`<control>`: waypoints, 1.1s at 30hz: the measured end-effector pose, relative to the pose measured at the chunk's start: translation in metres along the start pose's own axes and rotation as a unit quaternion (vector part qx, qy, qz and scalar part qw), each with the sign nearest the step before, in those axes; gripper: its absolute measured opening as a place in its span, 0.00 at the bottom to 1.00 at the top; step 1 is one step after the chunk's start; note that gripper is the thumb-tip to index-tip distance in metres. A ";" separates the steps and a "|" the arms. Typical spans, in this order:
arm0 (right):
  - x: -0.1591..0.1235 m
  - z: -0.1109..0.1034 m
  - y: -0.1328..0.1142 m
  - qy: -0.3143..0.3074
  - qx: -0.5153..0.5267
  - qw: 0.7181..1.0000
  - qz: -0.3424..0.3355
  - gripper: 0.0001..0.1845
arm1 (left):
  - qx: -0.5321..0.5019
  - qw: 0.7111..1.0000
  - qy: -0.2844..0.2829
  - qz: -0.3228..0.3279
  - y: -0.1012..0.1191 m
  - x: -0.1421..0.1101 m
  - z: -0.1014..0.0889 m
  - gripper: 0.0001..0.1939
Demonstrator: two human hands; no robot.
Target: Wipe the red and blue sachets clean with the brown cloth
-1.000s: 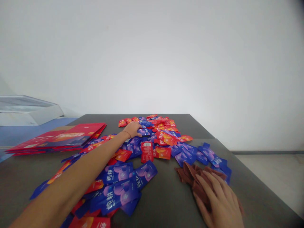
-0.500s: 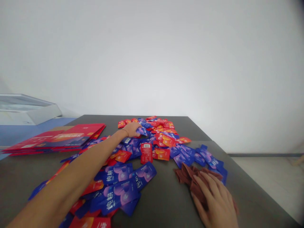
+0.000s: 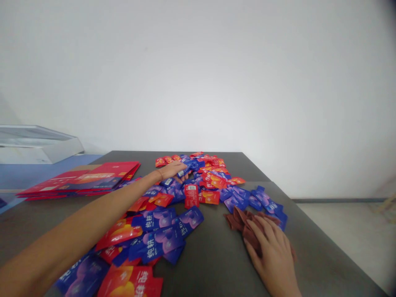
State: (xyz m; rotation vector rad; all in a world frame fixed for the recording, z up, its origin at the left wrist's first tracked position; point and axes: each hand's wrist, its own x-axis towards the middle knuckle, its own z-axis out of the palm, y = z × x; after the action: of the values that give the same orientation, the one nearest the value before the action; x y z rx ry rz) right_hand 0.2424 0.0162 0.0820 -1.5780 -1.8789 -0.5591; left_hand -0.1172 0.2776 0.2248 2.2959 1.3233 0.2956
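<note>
My left hand [image 3: 173,170] reaches far across the table into the heap, its fingers closed on a blue packet [image 3: 183,170]. Around it lie several red-orange packets [image 3: 213,180] and blue packets [image 3: 236,199], overlapping one another. Closer to me, below my left forearm, another loose pile holds blue packets [image 3: 157,243] and red packets [image 3: 126,280]. My right hand [image 3: 274,251] lies on a crumpled brown cloth [image 3: 239,219] at the right, fingers curled over it. Part of the cloth is hidden under the palm.
Flat red printed cartons [image 3: 89,177] are stacked at the left of the dark table [image 3: 213,255]. Beyond them a white open box [image 3: 40,144] sits on a blue surface [image 3: 27,171]. A pale wall [image 3: 198,82] rises behind the table, and light floor shows at the right.
The view has shifted slightly. My left hand has turned a little and its fingers reach lower around the blue packet. My right hand stays on the brown cloth.
</note>
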 end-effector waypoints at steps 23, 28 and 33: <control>0.009 -0.009 -0.007 -0.038 0.002 0.999 0.026 0.21 | -0.110 0.867 -0.483 0.042 0.088 -0.056 0.096 0.15; 0.009 -0.012 -0.007 -0.045 0.003 0.999 0.027 0.22 | -0.011 0.895 -0.439 0.080 0.101 -0.049 0.108 0.18; 0.010 -0.013 -0.008 -0.055 0.010 0.998 0.038 0.22 | 0.139 0.933 -0.286 0.170 0.118 -0.052 0.116 0.24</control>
State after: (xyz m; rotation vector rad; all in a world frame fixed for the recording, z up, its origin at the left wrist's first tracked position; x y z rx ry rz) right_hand 0.2365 0.0131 0.0983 -1.6902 -1.8900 -0.4271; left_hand -0.0072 0.1489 0.1854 2.5576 0.7065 -0.4583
